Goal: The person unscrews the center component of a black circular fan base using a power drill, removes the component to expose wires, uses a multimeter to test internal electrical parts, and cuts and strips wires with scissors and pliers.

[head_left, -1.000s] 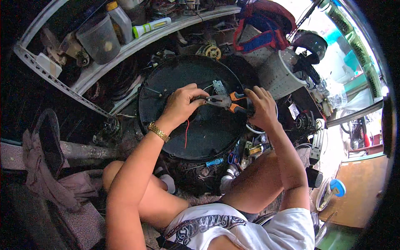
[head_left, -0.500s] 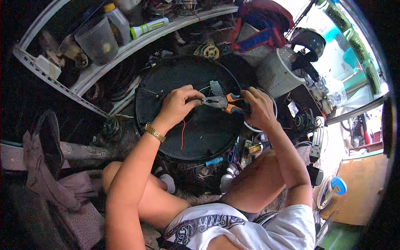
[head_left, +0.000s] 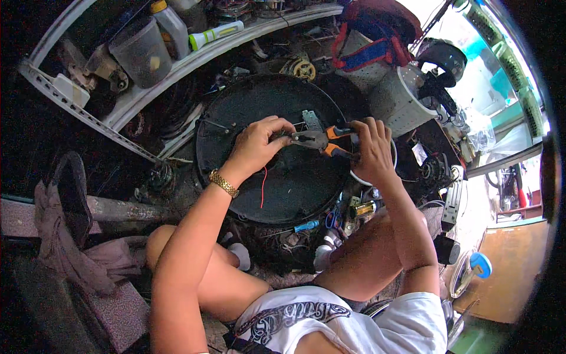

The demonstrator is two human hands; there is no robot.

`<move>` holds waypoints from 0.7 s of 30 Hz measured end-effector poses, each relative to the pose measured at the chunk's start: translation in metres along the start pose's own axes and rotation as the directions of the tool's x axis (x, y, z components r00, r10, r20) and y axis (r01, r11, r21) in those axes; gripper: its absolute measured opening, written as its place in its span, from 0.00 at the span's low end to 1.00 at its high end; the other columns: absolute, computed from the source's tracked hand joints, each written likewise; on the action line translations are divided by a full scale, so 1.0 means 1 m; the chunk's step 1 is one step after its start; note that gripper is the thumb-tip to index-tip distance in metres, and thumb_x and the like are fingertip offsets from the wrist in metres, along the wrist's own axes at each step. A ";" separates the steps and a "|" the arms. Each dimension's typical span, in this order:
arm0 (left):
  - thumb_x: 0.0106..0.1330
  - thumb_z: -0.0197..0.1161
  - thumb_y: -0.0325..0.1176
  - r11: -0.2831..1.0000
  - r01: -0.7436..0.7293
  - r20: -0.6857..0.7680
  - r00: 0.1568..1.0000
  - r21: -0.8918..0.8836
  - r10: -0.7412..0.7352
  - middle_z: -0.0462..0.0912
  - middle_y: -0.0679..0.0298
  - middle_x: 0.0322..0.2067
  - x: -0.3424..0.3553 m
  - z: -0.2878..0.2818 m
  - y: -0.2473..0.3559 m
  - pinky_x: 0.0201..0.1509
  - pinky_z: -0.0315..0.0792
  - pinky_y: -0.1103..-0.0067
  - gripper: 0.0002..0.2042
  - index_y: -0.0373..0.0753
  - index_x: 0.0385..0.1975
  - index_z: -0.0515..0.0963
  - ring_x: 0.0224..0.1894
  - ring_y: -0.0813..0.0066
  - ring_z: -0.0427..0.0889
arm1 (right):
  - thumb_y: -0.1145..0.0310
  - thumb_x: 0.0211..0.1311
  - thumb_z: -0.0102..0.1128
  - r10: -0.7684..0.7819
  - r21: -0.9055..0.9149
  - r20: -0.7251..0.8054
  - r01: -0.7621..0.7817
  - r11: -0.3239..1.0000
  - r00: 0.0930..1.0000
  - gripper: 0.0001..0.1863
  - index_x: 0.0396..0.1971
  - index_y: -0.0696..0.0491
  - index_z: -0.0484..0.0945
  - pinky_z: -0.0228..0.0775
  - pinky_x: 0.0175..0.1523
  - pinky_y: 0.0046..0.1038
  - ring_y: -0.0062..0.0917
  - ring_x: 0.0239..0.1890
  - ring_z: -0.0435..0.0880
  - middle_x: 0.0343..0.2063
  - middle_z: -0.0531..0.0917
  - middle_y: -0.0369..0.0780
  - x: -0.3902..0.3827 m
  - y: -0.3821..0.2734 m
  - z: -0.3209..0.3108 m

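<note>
Over a round black tabletop (head_left: 283,197), my left hand (head_left: 259,146) has its thumb and fingers pinched together. A thin red wire (head_left: 263,187) hangs down from beneath this hand; the part between the fingertips is too small to make out. My right hand (head_left: 374,152) grips the orange-and-black handles of a pair of pliers (head_left: 318,140). The pliers point left, and their jaws meet the left fingertips. Just behind the jaws lies a small metal bracket (head_left: 311,120), with a pale thin wire running from it toward the left hand.
Past the left rim stands a metal shelf (head_left: 138,97) with a clear plastic container and a green-and-white flashlight (head_left: 216,35). A white perforated bin (head_left: 401,100) is at the far right. Near my feet lie a blue-handled tool (head_left: 306,226) and scissors (head_left: 332,219).
The whole view has shifted slightly. My right hand's fingers now stand more upright on the pliers' handles, and the pliers have tilted a little. My left hand stays pinched at the jaws.
</note>
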State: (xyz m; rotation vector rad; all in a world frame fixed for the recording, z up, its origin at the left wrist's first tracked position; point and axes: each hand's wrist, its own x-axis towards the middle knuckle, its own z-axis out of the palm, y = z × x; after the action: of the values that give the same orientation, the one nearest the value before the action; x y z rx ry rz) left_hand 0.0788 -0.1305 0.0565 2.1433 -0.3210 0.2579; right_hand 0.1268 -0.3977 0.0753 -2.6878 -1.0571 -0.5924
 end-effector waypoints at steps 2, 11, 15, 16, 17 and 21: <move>0.53 0.62 0.25 0.999 0.007 0.024 1.000 0.044 -0.008 0.79 0.60 0.33 0.000 -0.001 -0.002 0.45 0.70 0.75 0.08 0.37 0.33 0.77 0.40 0.63 0.79 | 0.68 0.30 0.68 0.001 -0.004 0.020 -0.001 1.000 1.000 0.36 0.49 0.52 0.67 0.57 0.49 0.38 0.39 0.45 0.67 0.41 0.69 0.43 0.001 -0.001 0.001; 0.53 0.62 0.25 1.000 0.014 0.009 1.000 0.011 -0.014 0.79 0.60 0.32 -0.002 -0.001 0.001 0.43 0.70 0.75 0.07 0.38 0.33 0.78 0.39 0.63 0.80 | 0.71 0.23 0.70 0.032 0.002 0.047 -0.032 0.999 0.998 0.39 0.47 0.52 0.68 0.59 0.49 0.38 0.41 0.45 0.68 0.40 0.69 0.43 0.004 0.000 0.003; 0.53 0.62 0.25 0.999 0.037 0.025 0.999 0.037 -0.038 0.79 0.60 0.32 -0.003 -0.002 0.003 0.43 0.71 0.74 0.08 0.38 0.33 0.78 0.39 0.63 0.80 | 0.69 0.23 0.70 -0.024 -0.018 0.081 0.026 1.000 0.996 0.37 0.46 0.51 0.70 0.62 0.47 0.37 0.40 0.44 0.70 0.39 0.71 0.43 0.006 0.003 0.002; 0.53 0.62 0.25 0.999 0.030 0.025 0.999 0.033 -0.031 0.79 0.60 0.32 -0.003 -0.001 0.002 0.43 0.71 0.74 0.08 0.38 0.33 0.78 0.39 0.63 0.80 | 0.70 0.23 0.69 -0.021 0.017 0.069 0.020 1.000 0.997 0.37 0.45 0.52 0.71 0.63 0.47 0.38 0.42 0.44 0.71 0.38 0.71 0.44 0.007 0.003 0.001; 0.53 0.61 0.25 0.999 0.023 0.024 0.999 0.029 -0.024 0.79 0.60 0.32 -0.003 -0.001 0.002 0.42 0.71 0.74 0.08 0.38 0.34 0.78 0.38 0.63 0.80 | 0.70 0.23 0.69 -0.021 0.016 0.069 0.020 1.000 0.997 0.37 0.45 0.52 0.71 0.63 0.47 0.38 0.42 0.44 0.71 0.38 0.71 0.44 0.007 0.004 0.001; 0.53 0.61 0.25 0.999 0.000 0.025 1.000 0.040 -0.001 0.79 0.60 0.32 -0.003 0.002 0.004 0.42 0.71 0.74 0.08 0.38 0.34 0.78 0.38 0.63 0.79 | 0.69 0.24 0.69 -0.062 0.064 0.074 0.057 0.996 0.995 0.35 0.44 0.53 0.72 0.65 0.44 0.37 0.41 0.41 0.73 0.36 0.73 0.43 0.006 0.009 -0.001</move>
State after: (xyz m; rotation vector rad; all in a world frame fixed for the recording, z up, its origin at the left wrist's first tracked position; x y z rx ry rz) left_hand 0.0752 -0.1340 0.0570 2.1873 -0.3326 0.2394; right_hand 0.1365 -0.4008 0.0782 -2.6530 -1.1585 -0.4632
